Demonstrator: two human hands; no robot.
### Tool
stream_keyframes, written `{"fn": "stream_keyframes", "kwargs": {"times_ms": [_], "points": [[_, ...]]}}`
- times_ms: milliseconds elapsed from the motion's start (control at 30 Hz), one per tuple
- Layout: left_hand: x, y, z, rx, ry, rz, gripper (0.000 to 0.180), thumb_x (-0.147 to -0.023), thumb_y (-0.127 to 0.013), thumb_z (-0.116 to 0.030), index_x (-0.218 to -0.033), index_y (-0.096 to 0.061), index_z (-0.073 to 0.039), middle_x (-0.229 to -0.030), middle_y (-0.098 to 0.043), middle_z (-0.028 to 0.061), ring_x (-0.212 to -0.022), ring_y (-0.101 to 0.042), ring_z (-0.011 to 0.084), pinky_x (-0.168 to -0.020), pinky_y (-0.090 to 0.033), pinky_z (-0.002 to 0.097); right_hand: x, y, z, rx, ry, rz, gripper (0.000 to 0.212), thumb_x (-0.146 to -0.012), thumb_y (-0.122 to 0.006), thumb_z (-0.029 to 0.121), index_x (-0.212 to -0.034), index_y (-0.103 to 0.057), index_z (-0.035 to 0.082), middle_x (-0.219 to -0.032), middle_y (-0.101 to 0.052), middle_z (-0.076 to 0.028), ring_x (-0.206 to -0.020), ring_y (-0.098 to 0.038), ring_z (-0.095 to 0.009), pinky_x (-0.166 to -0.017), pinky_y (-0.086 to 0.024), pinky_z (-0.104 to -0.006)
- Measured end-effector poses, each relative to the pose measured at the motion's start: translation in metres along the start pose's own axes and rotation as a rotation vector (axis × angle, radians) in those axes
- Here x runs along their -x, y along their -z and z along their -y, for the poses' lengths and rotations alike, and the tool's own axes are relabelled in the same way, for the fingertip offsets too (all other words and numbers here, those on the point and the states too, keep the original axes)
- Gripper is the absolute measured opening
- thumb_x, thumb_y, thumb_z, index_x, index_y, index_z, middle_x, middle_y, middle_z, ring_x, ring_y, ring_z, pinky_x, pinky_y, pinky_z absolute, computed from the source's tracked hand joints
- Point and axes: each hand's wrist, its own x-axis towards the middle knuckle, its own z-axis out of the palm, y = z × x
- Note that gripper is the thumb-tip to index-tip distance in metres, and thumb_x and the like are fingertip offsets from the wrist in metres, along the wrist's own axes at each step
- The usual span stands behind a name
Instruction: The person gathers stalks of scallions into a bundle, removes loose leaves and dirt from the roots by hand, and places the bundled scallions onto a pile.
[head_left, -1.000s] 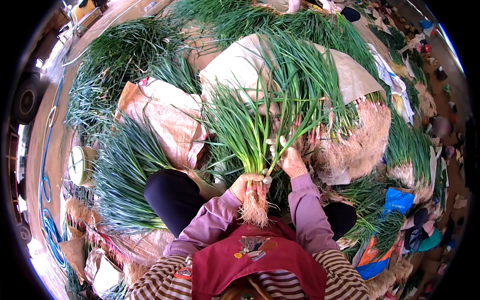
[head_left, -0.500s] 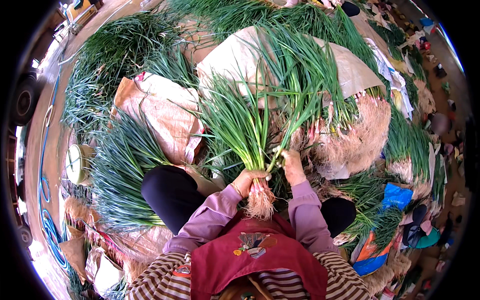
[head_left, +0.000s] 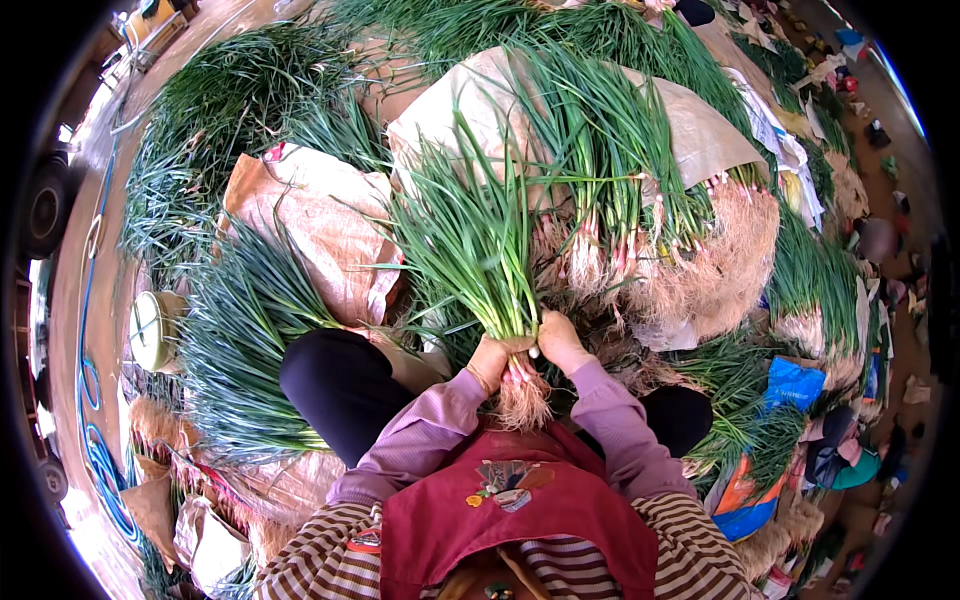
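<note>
In front of my lap, a bunch of spring onions stands with its green leaves fanned away from me and its pale roots hanging toward my apron. My left hand is wrapped round the stems just above the pinkish-white bulbs. Against the right side of the same stems, my right hand is closed, its fingers bent in to the bunch and partly hidden. Beyond my right hand, more spring onions lie with long, tangled roots toward me.
Beige sacking lies under the far pile, and an orange-tan sack sits left of it. Bluish-green leaves spread beside my left knee, near a pale lidded bucket. A blue packet lies at right.
My right hand has come in and down against the bunch; the separate stalk it pinched now sits with the others. My left hand keeps its hold on the stems.
</note>
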Motion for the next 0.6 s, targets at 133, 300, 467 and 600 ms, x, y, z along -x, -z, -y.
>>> {"fn": "stream_keyframes", "kwargs": {"times_ms": [133,300,467,600], "points": [[0.003,0.008,0.004,-0.074,0.046,-0.039,0.012,-0.079,-0.063,-0.011,-0.080,-0.062,0.002,-0.061,-0.061,0.0120,-0.043,-0.059,0.0208,-0.035,-0.046,0.0278,0.021,0.012,0.048,0.514,-0.002,0.041,0.021,-0.078,-0.057,0.019,-0.087,-0.060,-0.001,-0.076,-0.064,-0.021,-0.073,-0.063,-0.036,-0.066,-0.050,-0.0418],[0.006,-0.002,-0.006,-0.064,0.138,0.003,0.019,-0.080,-0.062,-0.017,-0.077,-0.062,0.002,-0.057,-0.060,0.0123,-0.044,-0.060,0.0200,-0.035,-0.044,0.0240,0.006,0.014,0.012,0.808,0.267,-0.312,0.007,-0.075,-0.054,0.004,-0.079,-0.059,0.001,-0.063,-0.063,-0.013,-0.057,-0.065,-0.029,-0.048,-0.051,-0.0394],[0.006,-0.002,-0.015,0.128,0.050,0.083,0.019,-0.083,-0.060,-0.016,-0.090,-0.061,0.002,-0.061,-0.060,0.0120,-0.044,-0.058,0.0186,-0.037,-0.045,0.0246,0.026,0.024,-0.052,0.894,-0.119,-0.059,0.015,-0.078,-0.053,0.011,-0.077,-0.068,0.007,-0.074,-0.067,-0.012,-0.068,-0.067,-0.028,-0.055,-0.053,-0.0373],[0.003,0.011,-0.016,0.132,0.164,0.096,0.020,-0.083,-0.062,-0.016,-0.090,-0.061,0.003,-0.064,-0.062,0.0151,-0.048,-0.061,0.0202,-0.038,-0.046,0.0245,0.067,0.016,-0.048,0.817,-0.126,0.665,0.029,-0.080,-0.059,0.026,-0.097,-0.068,0.004,-0.098,-0.065,-0.019,-0.094,-0.063,-0.032,-0.079,-0.050,-0.0416]]}}
